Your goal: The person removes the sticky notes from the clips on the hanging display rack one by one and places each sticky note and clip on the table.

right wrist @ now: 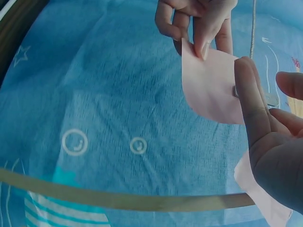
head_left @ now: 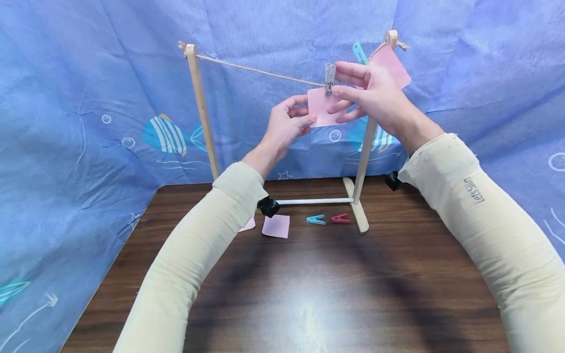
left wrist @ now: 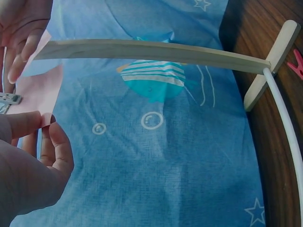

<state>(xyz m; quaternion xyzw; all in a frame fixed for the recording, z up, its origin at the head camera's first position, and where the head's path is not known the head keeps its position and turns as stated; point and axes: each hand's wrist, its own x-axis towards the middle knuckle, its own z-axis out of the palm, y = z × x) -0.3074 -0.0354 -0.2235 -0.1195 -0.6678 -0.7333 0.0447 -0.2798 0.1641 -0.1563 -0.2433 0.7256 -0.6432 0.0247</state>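
Note:
A square pink paper [head_left: 319, 105] hangs at the rope [head_left: 265, 73] under a grey clothespin [head_left: 329, 78]. My left hand [head_left: 287, 120] pinches the paper's lower left corner between thumb and fingers, also plain in the left wrist view, where the paper [left wrist: 40, 94] bends slightly. My right hand [head_left: 375, 95] is just right of the clothespin, thumb and fingers spread apart around its side. Its lower fingers lie in front of the paper's right part. In the right wrist view the clothespin [right wrist: 270, 98] is partly hidden behind the right fingers.
A second pink paper [head_left: 390, 66] hangs by a teal clothespin [head_left: 359, 53] near the right wooden post [head_left: 365, 152]. On the table [head_left: 335, 284] lie a blue clothespin [head_left: 316, 219], a red clothespin [head_left: 341, 218] and a pinkish paper [head_left: 276, 226]. The left post [head_left: 202, 108] holds the rope's other end.

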